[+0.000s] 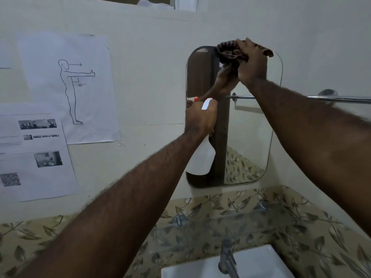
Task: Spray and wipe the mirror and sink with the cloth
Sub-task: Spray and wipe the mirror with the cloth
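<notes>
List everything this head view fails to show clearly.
- Sink: its basin is cut off by the bottom edge.
- Bottle: the trigger is covered by the left hand; the fill level is unreadable.
- Mirror: the top is hidden by the cloth and the right hand; any spray film or streaks cannot be made out.
- Papers: the small print is blurred.

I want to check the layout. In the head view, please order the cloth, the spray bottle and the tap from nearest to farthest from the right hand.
1. Cloth: under the right hand, at the mirror's top.
2. Spray bottle: lower left, in the left hand.
3. Tap: at the bottom, over the sink.
</notes>
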